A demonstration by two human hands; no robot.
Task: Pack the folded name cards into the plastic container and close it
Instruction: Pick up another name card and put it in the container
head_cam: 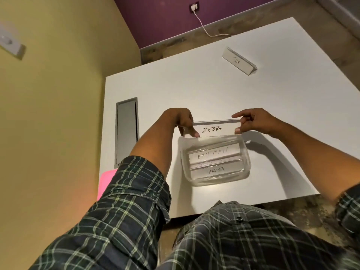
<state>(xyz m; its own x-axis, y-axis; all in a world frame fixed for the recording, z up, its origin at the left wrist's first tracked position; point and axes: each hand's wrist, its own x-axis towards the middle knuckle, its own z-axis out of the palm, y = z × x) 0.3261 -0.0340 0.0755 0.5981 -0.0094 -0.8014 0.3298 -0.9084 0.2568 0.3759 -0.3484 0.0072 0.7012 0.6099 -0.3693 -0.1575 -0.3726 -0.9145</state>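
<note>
Two bare hands pinching one folded white paper name card lettered ZEBRA [213, 129] by its ends, left hand [182, 121] at the left end, right hand [253, 121] at the right end, thumbs and fingers clamped on the card. Held upright over the far rim of a clear rounded plastic container [215, 162], lower edge just at that rim. Inside the container, two more folded white cards lying flat: one lettered BATMAN [213, 152] on the far side, one lettered ALPHA [215, 170] on the near side. Resting near the middle of a white rectangular table [175, 84]. Far right on the same table, well apart, a fourth folded white card [239, 61] standing as a tent, lettering too small to read. Left on the table, a grey rectangular inset panel [126, 131]. Beyond the near left edge, a pink sheet [106, 180]. Yellow wall [58, 75] to the left, purple wall [165, 16] at the far end with a white plug [194, 6] and trailing white cable [206, 30]. Dark green plaid sleeves on both arms.
</note>
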